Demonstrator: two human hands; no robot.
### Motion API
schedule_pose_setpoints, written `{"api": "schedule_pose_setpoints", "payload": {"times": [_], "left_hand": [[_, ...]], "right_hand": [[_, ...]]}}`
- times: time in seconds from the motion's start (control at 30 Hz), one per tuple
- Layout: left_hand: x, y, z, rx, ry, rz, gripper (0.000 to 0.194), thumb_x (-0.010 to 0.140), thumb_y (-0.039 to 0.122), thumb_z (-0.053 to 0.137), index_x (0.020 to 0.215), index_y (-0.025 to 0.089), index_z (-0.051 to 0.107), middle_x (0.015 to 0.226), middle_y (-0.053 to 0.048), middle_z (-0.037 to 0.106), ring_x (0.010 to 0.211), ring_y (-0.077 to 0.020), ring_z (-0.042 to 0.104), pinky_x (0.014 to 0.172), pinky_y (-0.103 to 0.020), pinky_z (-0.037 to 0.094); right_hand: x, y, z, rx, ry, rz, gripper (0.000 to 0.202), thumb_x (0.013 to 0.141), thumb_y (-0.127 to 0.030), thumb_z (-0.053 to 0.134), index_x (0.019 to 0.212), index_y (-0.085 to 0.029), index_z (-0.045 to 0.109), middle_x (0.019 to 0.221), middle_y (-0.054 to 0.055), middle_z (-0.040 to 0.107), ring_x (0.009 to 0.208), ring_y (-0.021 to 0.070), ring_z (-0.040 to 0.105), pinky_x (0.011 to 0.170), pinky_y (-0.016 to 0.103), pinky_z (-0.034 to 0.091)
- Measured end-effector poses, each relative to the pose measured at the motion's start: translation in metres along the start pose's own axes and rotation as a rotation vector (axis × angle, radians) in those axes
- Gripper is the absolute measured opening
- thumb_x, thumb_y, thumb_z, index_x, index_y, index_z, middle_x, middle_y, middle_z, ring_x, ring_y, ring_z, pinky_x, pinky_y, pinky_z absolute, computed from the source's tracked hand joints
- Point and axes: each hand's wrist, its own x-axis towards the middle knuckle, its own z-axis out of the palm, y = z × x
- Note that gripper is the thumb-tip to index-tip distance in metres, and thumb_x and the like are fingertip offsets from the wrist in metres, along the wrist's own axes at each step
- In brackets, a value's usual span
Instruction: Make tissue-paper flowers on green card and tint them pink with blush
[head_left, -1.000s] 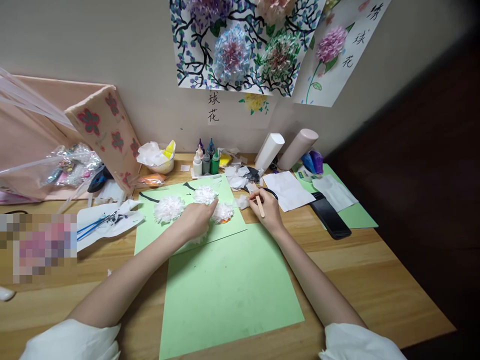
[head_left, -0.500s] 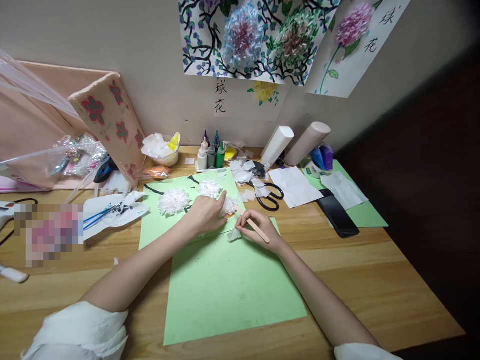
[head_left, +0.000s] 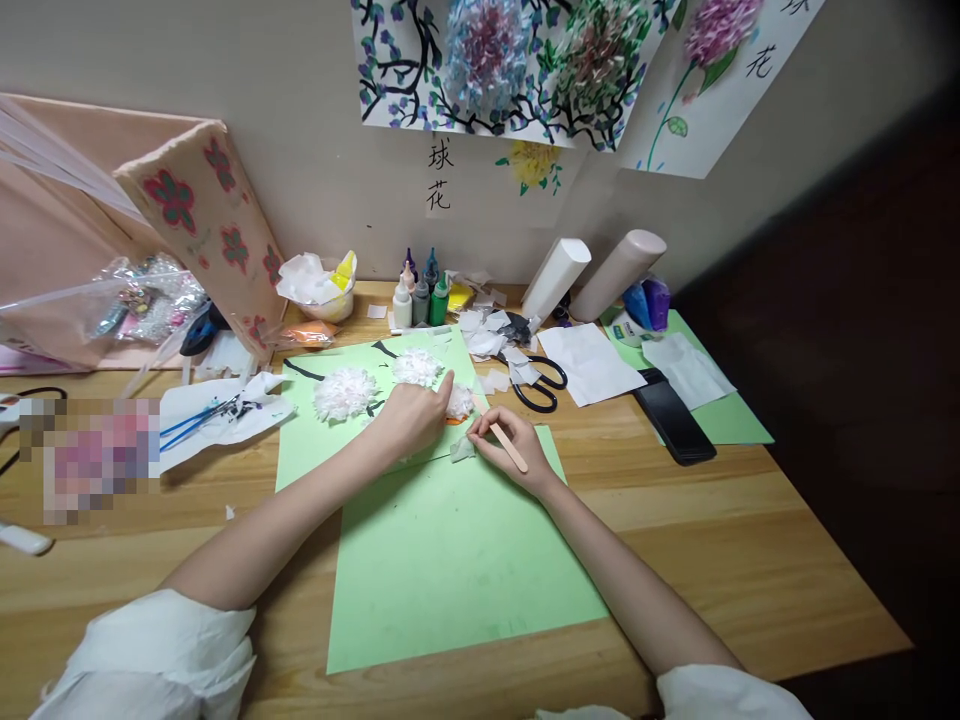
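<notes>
Stick (head_left: 510,448) is pinched in right fingers (head_left: 489,452), hold of left fingers (head_left: 445,391) unclear, above wooden table (head_left: 720,560) by grey wall (head_left: 277,70).

A plain grey wall (head_left: 262,60) rises behind the wooden desk (head_left: 712,545), whose streaked grain shows at six o'clock. At twelve o'clock hangs a large flower picture (head_left: 517,75); a narrower picture (head_left: 716,85) hangs past one. A dark brown surface (head_left: 862,340) fills three o'clock, dimmer than the desk.

Soft light, gentle shadows, near-black right side, pixelated patch (head_left: 102,462) at left
</notes>
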Motion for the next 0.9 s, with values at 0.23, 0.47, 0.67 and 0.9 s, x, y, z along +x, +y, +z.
{"api": "schedule_pose_setpoints", "payload": {"times": [0.23, 0.47, 0.67, 0.9], "left_hand": [[0.000, -0.003, -0.007, -0.021, -0.060, -0.032, 0.054, 0.089, 0.030, 0.040, 0.135, 0.005, 0.029, 0.071, -0.013, 0.066, 0.071, -0.0259, 0.065, 0.058, -0.028, 0.039], [-0.002, -0.009, -0.010, -0.035, -0.067, -0.011, 0.049, 0.089, 0.032, 0.041, 0.132, 0.008, 0.033, 0.076, -0.014, 0.066, 0.077, -0.0264, 0.065, 0.060, -0.028, 0.040], [-0.003, -0.010, -0.014, -0.054, -0.072, -0.003, 0.043, 0.089, 0.031, 0.043, 0.125, 0.008, 0.040, 0.078, -0.014, 0.067, 0.078, -0.0268, 0.065, 0.061, -0.028, 0.041], [-0.004, -0.007, -0.017, -0.070, -0.095, -0.030, 0.045, 0.088, 0.028, 0.045, 0.128, 0.008, 0.038, 0.080, -0.015, 0.067, 0.083, -0.0264, 0.065, 0.066, -0.029, 0.041]], "right_hand": [[0.010, -0.007, 0.021, -0.238, 0.035, -0.142, 0.009, 0.077, -0.015, 0.054, 0.076, -0.021, 0.048, 0.078, 0.002, 0.060, 0.071, 0.0156, 0.058, 0.066, 0.027, 0.046], [0.023, -0.004, 0.033, -0.460, 0.060, -0.276, 0.014, 0.078, -0.009, 0.050, 0.074, -0.021, 0.045, 0.073, 0.003, 0.053, 0.071, 0.0182, 0.051, 0.065, 0.029, 0.041], [0.011, -0.009, 0.021, -0.458, 0.122, -0.325, 0.008, 0.085, -0.023, 0.051, 0.078, -0.022, 0.047, 0.072, 0.003, 0.052, 0.069, 0.0178, 0.050, 0.065, 0.029, 0.040], [-0.019, -0.005, 0.003, -0.356, -0.145, -0.353, 0.039, 0.095, -0.033, 0.025, 0.065, -0.022, 0.047, 0.056, 0.001, 0.047, 0.056, 0.0152, 0.047, 0.057, 0.029, 0.037]]}}
